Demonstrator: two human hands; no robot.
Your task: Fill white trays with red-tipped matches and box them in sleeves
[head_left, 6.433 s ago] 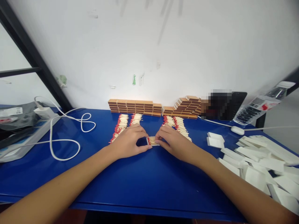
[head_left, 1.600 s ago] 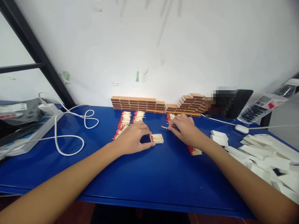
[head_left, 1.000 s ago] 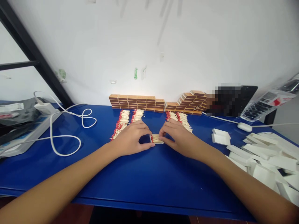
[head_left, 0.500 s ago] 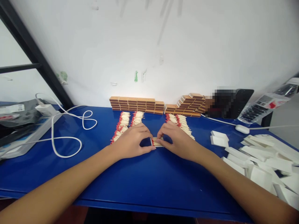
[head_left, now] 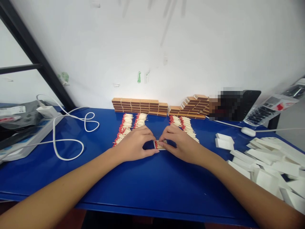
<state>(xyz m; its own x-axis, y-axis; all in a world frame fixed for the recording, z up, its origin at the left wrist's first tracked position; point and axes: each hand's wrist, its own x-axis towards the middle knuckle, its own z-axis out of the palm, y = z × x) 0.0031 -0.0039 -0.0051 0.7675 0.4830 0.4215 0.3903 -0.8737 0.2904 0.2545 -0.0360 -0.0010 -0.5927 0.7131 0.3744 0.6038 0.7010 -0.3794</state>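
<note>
A small white matchbox tray [head_left: 163, 149] lies on the blue table, with red-tipped matches [head_left: 156, 145] inside, heads to the left. My left hand [head_left: 135, 143] grips the tray's left end between thumb and fingers. From the other side my right hand [head_left: 182, 143] reaches over the tray, thumb and fingertips closed together on the matches; its fingers hide part of them. Rows of loose matches [head_left: 141, 120] lie just beyond my left hand. More loose matches [head_left: 188, 125] are spread behind my right hand.
Brown matchboxes [head_left: 135, 106] are stacked along the wall. White empty trays [head_left: 265, 179] are heaped at the right, near a plastic bottle [head_left: 271, 106] and a black phone-like object [head_left: 249, 105]. A white cable [head_left: 82, 149] loops across the table's left side.
My right fingertips have shifted slightly left and down onto the matches in the tray. My left hand keeps its grip at the tray's end.
</note>
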